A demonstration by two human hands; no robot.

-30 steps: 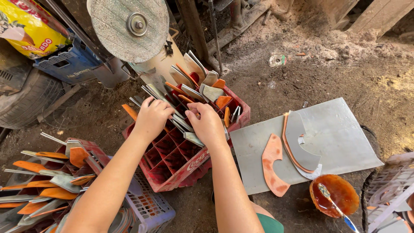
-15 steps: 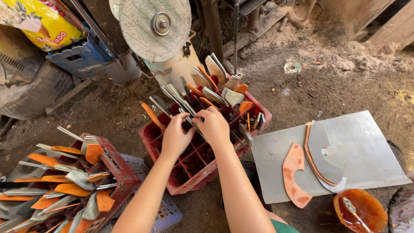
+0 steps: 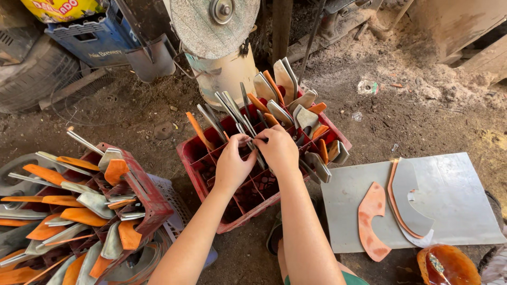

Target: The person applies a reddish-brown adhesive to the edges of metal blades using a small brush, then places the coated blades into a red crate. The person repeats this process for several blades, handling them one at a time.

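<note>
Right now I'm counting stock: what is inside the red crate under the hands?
The red crate has divided cells holding upright grey and orange metal blades, mostly at the back. Both the left hand and right hand grip blades. Front cells look empty; their bottoms are shadowed.

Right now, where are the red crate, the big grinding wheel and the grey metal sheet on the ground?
red crate [image 3: 196,168]: head view, on its left outer wall.
grinding wheel [image 3: 198,32]: head view, on the flat stone face.
grey metal sheet [image 3: 458,198]: head view, on a bare part right of the cutouts.
</note>
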